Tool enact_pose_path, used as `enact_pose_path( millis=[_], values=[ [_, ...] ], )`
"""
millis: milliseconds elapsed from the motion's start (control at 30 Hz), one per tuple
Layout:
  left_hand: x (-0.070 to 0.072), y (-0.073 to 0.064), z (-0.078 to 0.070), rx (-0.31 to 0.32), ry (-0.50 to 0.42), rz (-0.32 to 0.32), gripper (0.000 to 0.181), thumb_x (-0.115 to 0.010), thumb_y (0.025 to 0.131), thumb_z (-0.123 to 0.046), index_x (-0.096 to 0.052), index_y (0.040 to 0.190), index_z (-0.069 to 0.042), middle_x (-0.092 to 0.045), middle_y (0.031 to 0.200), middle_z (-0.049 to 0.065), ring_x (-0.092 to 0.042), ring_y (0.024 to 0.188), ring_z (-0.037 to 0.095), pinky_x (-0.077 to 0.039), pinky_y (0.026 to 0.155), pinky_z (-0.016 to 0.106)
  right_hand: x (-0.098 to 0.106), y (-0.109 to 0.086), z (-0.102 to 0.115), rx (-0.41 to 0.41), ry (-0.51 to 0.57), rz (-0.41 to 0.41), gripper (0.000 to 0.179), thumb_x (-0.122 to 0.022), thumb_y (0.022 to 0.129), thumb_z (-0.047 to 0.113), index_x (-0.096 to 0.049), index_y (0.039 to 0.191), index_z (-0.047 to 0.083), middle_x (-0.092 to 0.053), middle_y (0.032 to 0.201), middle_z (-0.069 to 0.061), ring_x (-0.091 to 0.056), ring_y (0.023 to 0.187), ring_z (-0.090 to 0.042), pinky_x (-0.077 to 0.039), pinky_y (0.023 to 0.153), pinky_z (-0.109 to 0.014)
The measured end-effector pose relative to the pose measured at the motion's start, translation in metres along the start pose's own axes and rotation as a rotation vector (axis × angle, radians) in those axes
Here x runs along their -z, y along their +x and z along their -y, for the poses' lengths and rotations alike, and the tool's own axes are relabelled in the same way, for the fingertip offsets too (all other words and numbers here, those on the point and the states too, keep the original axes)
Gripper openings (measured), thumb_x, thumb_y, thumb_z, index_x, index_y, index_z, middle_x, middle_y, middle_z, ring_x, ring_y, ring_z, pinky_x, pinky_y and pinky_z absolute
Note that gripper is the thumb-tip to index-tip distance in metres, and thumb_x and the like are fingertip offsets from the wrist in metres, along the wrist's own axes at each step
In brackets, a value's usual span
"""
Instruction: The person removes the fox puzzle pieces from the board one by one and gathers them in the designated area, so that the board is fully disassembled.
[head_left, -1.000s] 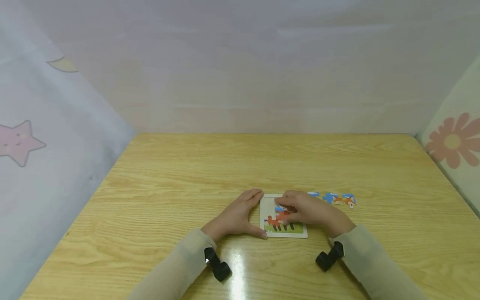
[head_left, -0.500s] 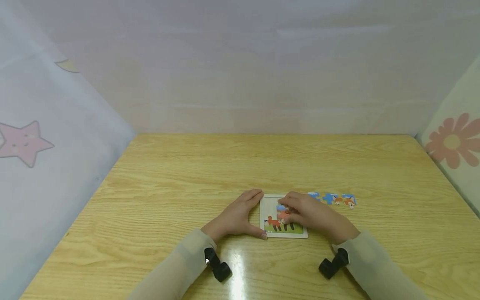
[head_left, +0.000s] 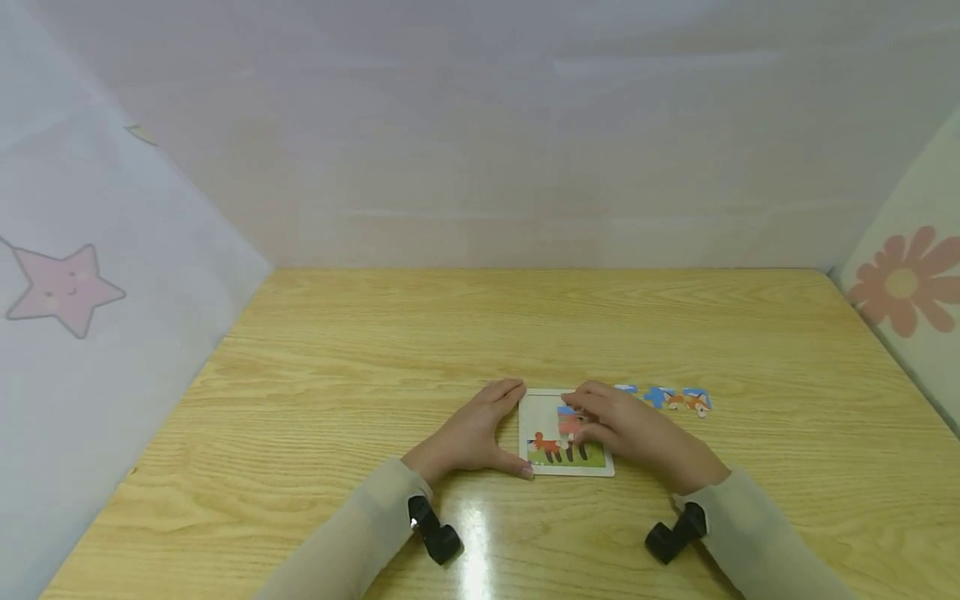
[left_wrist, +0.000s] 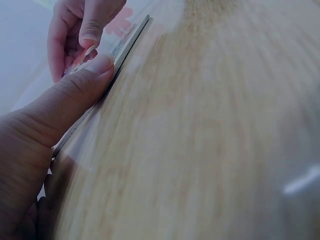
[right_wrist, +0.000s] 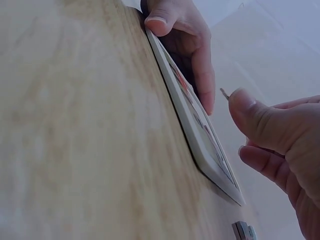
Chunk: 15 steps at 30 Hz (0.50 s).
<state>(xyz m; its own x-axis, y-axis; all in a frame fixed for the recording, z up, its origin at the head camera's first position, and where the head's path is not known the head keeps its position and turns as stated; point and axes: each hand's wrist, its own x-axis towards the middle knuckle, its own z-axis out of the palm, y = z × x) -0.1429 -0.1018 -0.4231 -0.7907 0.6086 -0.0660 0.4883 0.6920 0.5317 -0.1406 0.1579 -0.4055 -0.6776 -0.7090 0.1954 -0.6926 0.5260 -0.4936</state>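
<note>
My left hand (head_left: 480, 429) holds the left side of a white puzzle tray (head_left: 537, 417), thumb at its near corner and fingers at its far one. Fitted pieces (head_left: 551, 448) along the tray's near side show dark-legged orange animals on green. Over the tray, my right hand (head_left: 626, 423) pinches a puzzle piece (head_left: 567, 422) with orange and blue print between thumb and fingers. In the right wrist view this piece (right_wrist: 224, 93) shows edge-on, raised above the tray. My right hand hides the tray's far right part in the head view.
Loose puzzle pieces lie to the right of the tray: a fox-face piece (head_left: 698, 402), a blue and orange piece (head_left: 662, 397) and a blue one (head_left: 626, 388) partly behind my right hand. Everything rests on a wooden table (head_left: 375, 350) with fabric walls around it.
My right hand has moved slightly right over the tray, taking the pinched piece along. My left hand keeps its place on the tray.
</note>
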Motion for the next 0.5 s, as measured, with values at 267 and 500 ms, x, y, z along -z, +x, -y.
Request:
enact_pose_path(
  millis=[267, 500],
  values=[
    [0.001, 0.001, 0.001, 0.004, -0.005, 0.003, 0.114, -0.078, 0.061, -0.059, -0.024, 0.147, -0.007, -0.023, 0.152, 0.003, -0.019, 0.140, 0.020, -0.027, 0.111, 0.039, 0.004, -0.006, 0.001, 0.008, 0.000, -0.035, 0.041, -0.064, 0.086, 0.018, -0.057, 0.121, -0.002, -0.056, 0.107, -0.002, -0.048, 0.081, -0.006, -0.047, 0.072, -0.026],
    [0.001, 0.001, 0.001, 0.001, -0.005, -0.002, 0.115, -0.079, 0.060, -0.058, -0.024, 0.147, -0.006, -0.023, 0.152, 0.002, -0.019, 0.140, 0.020, -0.025, 0.111, 0.038, 0.005, -0.018, -0.002, -0.017, 0.007, -0.082, 0.040, -0.066, 0.085, 0.013, -0.057, 0.121, -0.002, -0.056, 0.107, -0.002, -0.048, 0.082, -0.005, -0.046, 0.072, -0.026]
  ],
)
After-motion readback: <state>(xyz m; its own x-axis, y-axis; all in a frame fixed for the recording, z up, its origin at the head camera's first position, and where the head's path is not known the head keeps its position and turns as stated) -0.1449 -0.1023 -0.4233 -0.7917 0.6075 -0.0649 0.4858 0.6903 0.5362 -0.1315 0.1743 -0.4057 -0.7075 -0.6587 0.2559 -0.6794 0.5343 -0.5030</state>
